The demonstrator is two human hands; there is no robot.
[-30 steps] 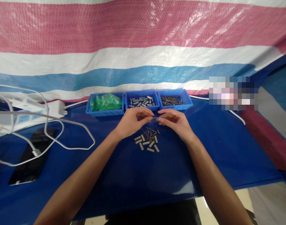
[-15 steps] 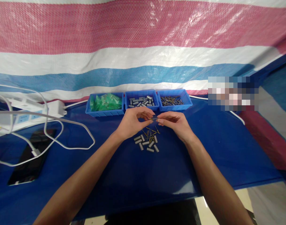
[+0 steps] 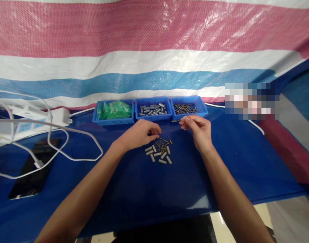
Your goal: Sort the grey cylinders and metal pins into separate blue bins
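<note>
My right hand [image 3: 197, 130] pinches a thin gold-coloured metal piece, like a small drill bit [image 3: 175, 120], between thumb and fingers. It points left, just in front of the right bin. My left hand [image 3: 141, 134] hovers low at the back left of the pile, fingers curved and apart from the thumb. Its thumb tip is close to the loose drill bits [image 3: 163, 146]; I cannot tell whether it touches one. Around and in front of those bits lie several short silver cylinders [image 3: 162, 162] on the blue table surface [image 3: 154, 192].
Three blue bins stand in a row: one with green plastic bags [image 3: 116, 110], one with silver cylinders [image 3: 154, 109], one with drill bits [image 3: 186, 108]. At left are a power strip [image 3: 60, 117], white cables [image 3: 93, 160] and a black phone [image 3: 25, 185]. A striped sheet [image 3: 154, 30] hangs behind.
My hands have moved apart from where they met over one drill bit. The right has gone right with a bit; the left has drawn back left and down, its fingers parting.
</note>
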